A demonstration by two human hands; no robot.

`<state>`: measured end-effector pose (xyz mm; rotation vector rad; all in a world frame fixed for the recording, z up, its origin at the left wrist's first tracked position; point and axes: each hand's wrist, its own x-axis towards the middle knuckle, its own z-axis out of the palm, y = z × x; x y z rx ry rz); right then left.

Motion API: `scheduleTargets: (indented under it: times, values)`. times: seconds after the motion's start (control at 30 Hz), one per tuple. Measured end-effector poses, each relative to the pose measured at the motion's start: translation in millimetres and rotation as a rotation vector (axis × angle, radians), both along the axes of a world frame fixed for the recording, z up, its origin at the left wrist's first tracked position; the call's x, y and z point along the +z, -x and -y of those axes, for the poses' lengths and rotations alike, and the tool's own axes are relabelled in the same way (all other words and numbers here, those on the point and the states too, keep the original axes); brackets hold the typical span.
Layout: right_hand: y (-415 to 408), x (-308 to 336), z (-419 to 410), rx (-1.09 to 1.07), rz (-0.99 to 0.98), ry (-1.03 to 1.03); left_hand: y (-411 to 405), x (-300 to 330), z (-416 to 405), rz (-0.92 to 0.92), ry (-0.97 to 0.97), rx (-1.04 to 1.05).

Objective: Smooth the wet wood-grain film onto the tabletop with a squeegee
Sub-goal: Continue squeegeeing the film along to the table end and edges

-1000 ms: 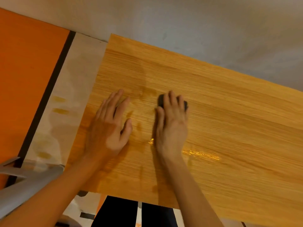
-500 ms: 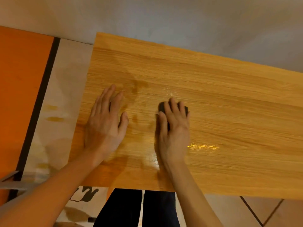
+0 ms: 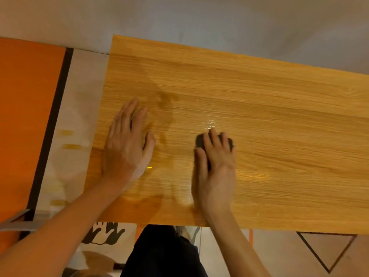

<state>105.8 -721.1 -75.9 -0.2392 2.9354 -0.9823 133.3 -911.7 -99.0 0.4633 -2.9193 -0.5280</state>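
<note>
While I lean over the worktop (image 3: 299,220), my dark trousers (image 3: 159,254) show just below its near edge, with the patterned floor (image 3: 329,252) on either side of them. The wood-grain film (image 3: 269,116) covers the worktop from that near edge to the far one. My right hand (image 3: 214,166) lies on the film a little in from the near edge, its fingers (image 3: 212,139) curled over a small dark squeegee (image 3: 199,141) and pressing it flat against the film, so that only its dark ends show. Left of the squeegee, apart from it, my left hand (image 3: 127,144) rests palm down with its fingers spread flat, holding nothing. Beyond the squeegee a wet glint (image 3: 209,122) shines on the film, and darker damp patches (image 3: 166,100) sit further off to its left. Left of the film lie a pale strip (image 3: 79,116) and an orange surface (image 3: 26,116). A grey wall (image 3: 199,23) rises past the far edge.
</note>
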Motion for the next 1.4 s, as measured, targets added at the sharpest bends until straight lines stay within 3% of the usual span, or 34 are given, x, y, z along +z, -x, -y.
scheduleTargets:
  times: [0.1,0.17,0.23,0.33,0.43,0.6,0.7,0.77,0.87,0.97,1.13,1.27,1.33,1.4]
  values:
    - [-22,1,33,0.316,-0.025,-0.052,-1,1,-2,0.004,-0.014,0.004]
    - [-11,2,11,0.42,-0.04,-0.105,0,2,-2,0.008,-0.024,0.005]
    - [5,3,-31,0.333,-0.018,-0.101,1,3,-1,0.012,-0.036,0.0]
    - [18,7,-97,0.0,0.055,-0.029,1,2,0,0.028,-0.046,-0.007]
    - [3,5,-85,-0.206,0.062,0.003,1,3,1,0.044,-0.045,-0.006]
    - [-47,-1,25,0.173,-0.051,-0.102,1,5,1,0.057,-0.046,-0.004]
    - [-41,-1,1,0.371,-0.065,-0.182,-1,5,1,0.075,-0.058,-0.021]
    - [-30,1,-49,0.306,-0.039,-0.178,-1,7,3,0.093,-0.087,-0.034]
    - [-19,5,-109,-0.018,0.051,-0.074,-4,13,4,0.132,-0.119,-0.048]
    - [-30,1,-87,-0.2,0.059,-0.045,-22,20,0,0.131,-0.137,-0.053]
    - [-66,-4,17,0.11,-0.012,-0.09,-55,16,-16,0.113,-0.141,-0.038]
    - [-58,0,-19,0.368,-0.019,-0.173,-62,8,-23,0.102,-0.072,-0.045]
    - [-46,2,-70,0.307,-0.02,-0.19,-63,4,-24,0.086,-0.047,-0.049]
    - [-37,6,-115,0.095,0.035,-0.135,-62,2,-24,0.077,-0.033,-0.05]
